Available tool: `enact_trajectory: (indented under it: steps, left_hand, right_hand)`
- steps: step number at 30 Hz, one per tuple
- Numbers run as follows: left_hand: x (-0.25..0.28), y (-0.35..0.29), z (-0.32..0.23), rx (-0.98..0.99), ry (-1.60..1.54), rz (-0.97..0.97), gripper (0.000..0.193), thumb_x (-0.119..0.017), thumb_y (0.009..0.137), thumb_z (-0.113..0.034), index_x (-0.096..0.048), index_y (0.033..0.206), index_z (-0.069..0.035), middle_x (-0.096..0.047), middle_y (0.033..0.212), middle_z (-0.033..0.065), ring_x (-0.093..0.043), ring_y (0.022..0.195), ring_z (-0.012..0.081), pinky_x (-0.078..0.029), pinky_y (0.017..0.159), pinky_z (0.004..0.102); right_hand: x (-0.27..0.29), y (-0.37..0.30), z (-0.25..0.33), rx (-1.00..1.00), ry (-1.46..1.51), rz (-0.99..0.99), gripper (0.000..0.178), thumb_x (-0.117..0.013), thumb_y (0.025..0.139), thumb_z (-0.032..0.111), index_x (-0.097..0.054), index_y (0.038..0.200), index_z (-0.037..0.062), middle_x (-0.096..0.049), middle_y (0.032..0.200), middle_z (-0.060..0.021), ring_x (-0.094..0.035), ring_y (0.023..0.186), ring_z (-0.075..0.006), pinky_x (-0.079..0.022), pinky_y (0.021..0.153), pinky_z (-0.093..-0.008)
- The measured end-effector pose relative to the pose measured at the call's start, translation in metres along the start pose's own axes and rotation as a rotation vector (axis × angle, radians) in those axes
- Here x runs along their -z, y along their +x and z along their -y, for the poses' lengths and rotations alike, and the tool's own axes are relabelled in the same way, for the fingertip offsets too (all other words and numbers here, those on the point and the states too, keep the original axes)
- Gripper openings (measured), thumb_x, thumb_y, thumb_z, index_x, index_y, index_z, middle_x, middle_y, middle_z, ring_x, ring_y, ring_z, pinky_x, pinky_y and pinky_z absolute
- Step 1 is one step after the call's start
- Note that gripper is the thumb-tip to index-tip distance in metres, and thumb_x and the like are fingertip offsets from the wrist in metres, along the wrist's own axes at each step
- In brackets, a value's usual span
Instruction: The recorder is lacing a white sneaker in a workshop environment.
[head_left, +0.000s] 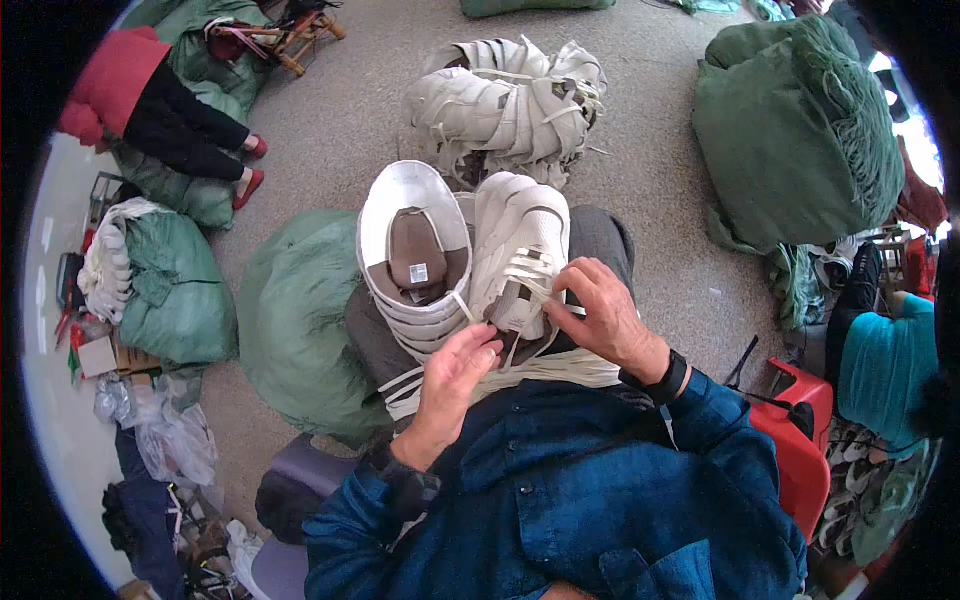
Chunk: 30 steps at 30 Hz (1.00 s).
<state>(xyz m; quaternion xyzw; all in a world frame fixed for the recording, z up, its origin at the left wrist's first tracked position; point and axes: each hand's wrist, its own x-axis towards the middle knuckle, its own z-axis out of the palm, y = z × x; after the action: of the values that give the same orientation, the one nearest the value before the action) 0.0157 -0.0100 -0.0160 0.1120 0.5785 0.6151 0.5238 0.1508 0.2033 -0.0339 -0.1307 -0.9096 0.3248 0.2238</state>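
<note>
A stack of nested off-white shoe uppers (525, 232) lies on my lap, its laced front toward me. My right hand (605, 315) is at the right side of this stack, thumb and forefinger pinching a cream shoelace (527, 268) beside the eyelets. Near the tongue, my left hand (455, 375) has its fingertips closed on the lower end of a lace; the exact grip is partly hidden. Left of it sits a second nested stack of uppers (400, 318), opening upward, with a brown lining and a small white label inside. Loose pale laces (560, 370) lie across my lap.
More bundled uppers (510, 110) lie on the floor ahead. Green sacks stand at left (300, 320) and far right (790, 140). A red plastic chair (800, 430) is close at my right. A person in red (120, 85) is at far left; another in teal (885, 365) is at right.
</note>
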Motion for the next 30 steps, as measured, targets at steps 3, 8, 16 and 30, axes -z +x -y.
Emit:
enact_trajectory:
  steps: [3,8,16,30]
  left_hand:
    - [-0.005,-0.003,-0.003,0.129,-0.342,-0.022,0.052,-0.062,0.099,-0.013,-0.041,0.140,0.009,-0.054,0.133,0.0174,-0.058,0.122,0.0285,-0.049,0.103,0.0400]
    - [-0.013,0.005,-0.003,0.172,-0.564,-0.005,0.034,-0.064,0.099,-0.020,-0.054,0.125,0.000,-0.062,0.118,0.0087,-0.063,0.103,0.0205,-0.053,0.088,0.0320]
    - [-0.010,0.024,0.020,0.217,-0.619,0.038,0.021,-0.070,0.095,-0.019,-0.062,0.109,-0.006,-0.067,0.104,0.0049,-0.063,0.085,0.0133,-0.053,0.079,0.0311]
    - [-0.041,0.060,0.023,0.276,-0.869,-0.077,0.033,-0.070,0.092,-0.012,-0.062,0.124,-0.006,-0.068,0.115,0.0054,-0.064,0.105,0.0185,-0.050,0.092,0.0346]
  right_hand:
    - [-0.009,-0.003,-0.001,-0.185,0.175,0.048,0.023,-0.074,0.084,0.013,-0.056,0.095,0.0026,-0.059,0.085,-0.0134,-0.060,0.075,-0.0297,-0.049,0.066,-0.0396]
    - [-0.005,-0.005,0.008,-0.379,0.316,0.095,0.022,-0.073,0.087,0.012,-0.056,0.097,0.0018,-0.058,0.077,-0.0114,-0.058,0.064,-0.0230,-0.048,0.060,-0.0353]
    - [0.009,0.009,0.018,-0.187,0.193,0.171,0.014,-0.069,0.087,0.007,-0.056,0.092,0.0019,-0.058,0.079,-0.0133,-0.061,0.068,-0.0295,-0.049,0.060,-0.0382]
    - [0.015,0.002,0.032,0.070,-0.011,0.385,0.007,-0.064,0.090,0.008,-0.060,0.093,0.0038,-0.059,0.084,-0.0151,-0.062,0.071,-0.0380,-0.049,0.059,-0.0442]
